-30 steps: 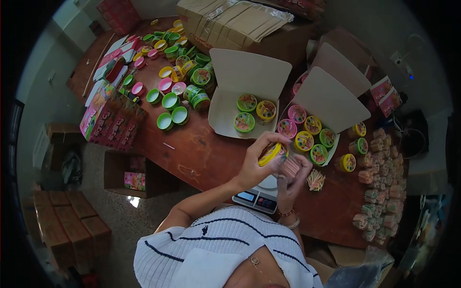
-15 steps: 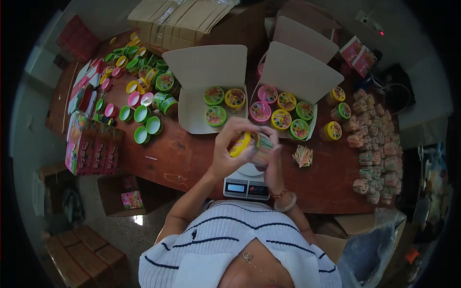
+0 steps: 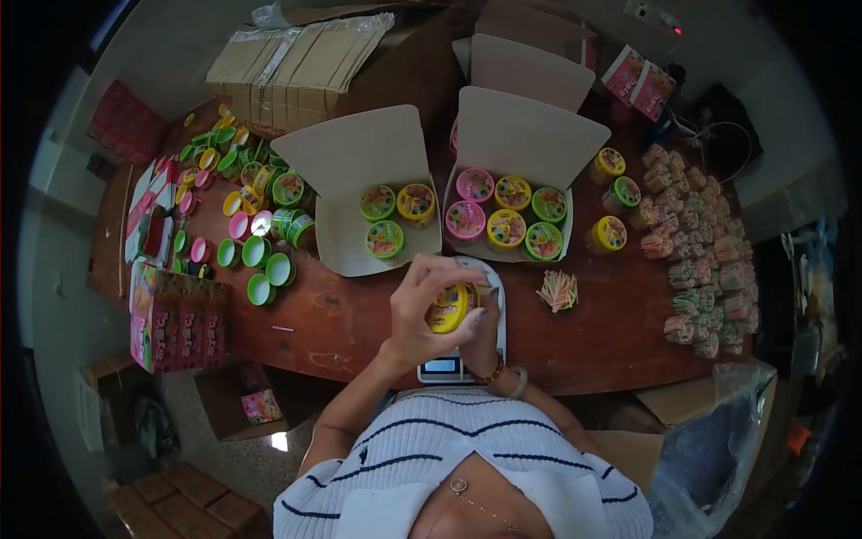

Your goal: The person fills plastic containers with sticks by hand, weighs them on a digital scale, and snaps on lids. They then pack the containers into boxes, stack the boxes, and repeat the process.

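My left hand curls its fingers around the yellow lid of a small round tub above a white scale. My right hand is wrapped round the other side of the same tub, partly hidden behind the left. Behind the hands, an open white box holds two green-lidded tubs and a yellow-lidded one. The open box to its right holds several pink, yellow and green-lidded tubs. A small pile of pastel sticks lies right of the scale.
Bundles of pastel sticks cover the table's right side. Three lidded tubs stand beside them. Loose green, yellow and pink lids lie at left, near pink printed boxes. A large cardboard box is at the back.
The tub has turned so its yellow lid faces up more, and the sticks seen in it are now hidden. Both hands are lower and closer together. The camera view has shifted slightly.
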### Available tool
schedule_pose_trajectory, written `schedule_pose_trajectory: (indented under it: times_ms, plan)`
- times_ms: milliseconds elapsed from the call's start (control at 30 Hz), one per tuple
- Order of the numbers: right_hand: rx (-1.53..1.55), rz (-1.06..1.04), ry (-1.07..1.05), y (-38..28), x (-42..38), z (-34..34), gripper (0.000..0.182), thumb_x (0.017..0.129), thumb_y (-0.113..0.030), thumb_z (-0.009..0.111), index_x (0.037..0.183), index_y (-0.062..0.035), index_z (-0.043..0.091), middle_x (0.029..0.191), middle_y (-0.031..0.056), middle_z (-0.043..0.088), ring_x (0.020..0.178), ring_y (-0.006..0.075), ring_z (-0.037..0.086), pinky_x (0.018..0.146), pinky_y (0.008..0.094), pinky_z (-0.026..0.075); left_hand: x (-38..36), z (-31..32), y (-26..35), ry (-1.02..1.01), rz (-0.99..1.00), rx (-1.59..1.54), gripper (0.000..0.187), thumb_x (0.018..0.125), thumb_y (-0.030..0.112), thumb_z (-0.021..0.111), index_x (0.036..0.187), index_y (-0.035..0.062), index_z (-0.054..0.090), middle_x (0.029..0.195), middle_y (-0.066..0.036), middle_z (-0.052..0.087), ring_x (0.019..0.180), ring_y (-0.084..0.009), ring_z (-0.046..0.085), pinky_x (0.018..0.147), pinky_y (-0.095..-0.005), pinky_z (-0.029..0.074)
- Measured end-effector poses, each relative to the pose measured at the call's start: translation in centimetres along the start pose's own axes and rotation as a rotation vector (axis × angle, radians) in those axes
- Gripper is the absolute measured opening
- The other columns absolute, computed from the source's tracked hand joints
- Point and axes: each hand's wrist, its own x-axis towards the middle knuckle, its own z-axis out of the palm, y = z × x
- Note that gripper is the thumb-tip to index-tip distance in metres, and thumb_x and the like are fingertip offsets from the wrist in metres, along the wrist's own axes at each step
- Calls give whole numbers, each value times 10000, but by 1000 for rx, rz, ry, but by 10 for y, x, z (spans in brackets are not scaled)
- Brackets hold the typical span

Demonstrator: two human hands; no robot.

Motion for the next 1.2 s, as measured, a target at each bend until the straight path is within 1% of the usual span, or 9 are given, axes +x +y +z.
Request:
schedule_pose_trajectory:
  times_ms: [33, 67, 200, 267, 333, 367, 500, 700, 1200]
  plan:
    - [-265, -310, -15, 7, 4, 1, 435, 1123, -411, 398, 1433, -117, 478, 1167, 37, 603, 1006, 133, 637, 824, 292, 547, 1, -1, 2, -36, 110, 66, 444, 720, 139, 858, 1133, 60, 716, 1058, -108, 650, 967, -289, 621, 855, -385, 539]
    - [-222, -185, -167, 10, 0, -11, 472, 1108, -433, 445, 1465, -126, 471, 1341, 63, 575, 1233, 169, 591, 1022, 340, 508, 6, -6, 1, -29, 110, 78, 444, 720, 139, 858, 1133, 60, 716, 1058, -108, 650, 967, -289, 621, 855, -385, 539]
    - [97, 147, -728, -28, 11, -35, 672, 1060, -645, 404, 1510, -147, 447, 1533, 46, 491, 1384, 218, 530, 1101, 370, 489, 25, -28, 8, -488, 254, -34, 473, 721, 175, 873, 1130, 55, 670, 1059, -101, 648, 966, -324, 617, 852, -403, 533]
    - [404, 964, -331, -42, 15, -18, 751, 1029, -753, 303, 1445, -163, 510, 1133, 53, 676, 972, 166, 699, 792, 309, 584, 31, -35, 8, -652, 198, -69, 492, 757, 221, 866, 1177, 67, 663, 1062, -102, 649, 978, -323, 624, 862, -407, 536]
    - [1146, 1314, -918, 12, 20, -37, 804, 1005, -802, 262, 1344, -146, 579, 694, -28, 517, 518, 72, 475, 459, 228, 385, 31, -53, -3, -622, 85, -161, 487, 798, 227, 833, 1221, 67, 653, 1068, -92, 658, 978, -267, 653, 864, -368, 536]
    - [610, 1205, -913, -30, 39, -25, 810, 1013, -789, 249, 1243, -87, 581, 582, -101, 268, 459, 26, 185, 418, 220, 145, 23, -61, -18, -530, -136, -355, 466, 837, 221, 789, 1249, 54, 648, 1065, -82, 673, 975, -190, 666, 864, -318, 528]
    - [329, 897, -532, -57, 47, -39, 779, 1059, -722, 180, 1081, -48, 569, 566, -90, 268, 451, 41, 174, 415, 222, 140, 32, -70, -79, 25, -281, -50, 388, 899, 180, 710, 1251, 29, 650, 1070, -105, 700, 985, -182, 676, 889, -302, 528]
    - [344, 785, -395, -54, 44, -58, 670, 1115, -601, 232, 1017, -34, 576, 549, -79, 274, 441, 38, 173, 412, 229, 139, 40, -21, -129, -27, -185, 420, 390, 909, 280, 722, 1203, 33, 651, 1122, -195, 672, 1050, -387, 639, 949, -472, 508]
    - [325, 580, 73, -71, 12, -130, 619, 1134, -541, 245, 1008, -50, 599, 555, -80, 289, 441, 29, 181, 423, 214, 142, 1, -43, -107, -419, -51, 748, 627, 988, 382, 627, 1520, 86, 477, 1497, -179, 487, 1410, -395, 432, 1194, -537, 300]
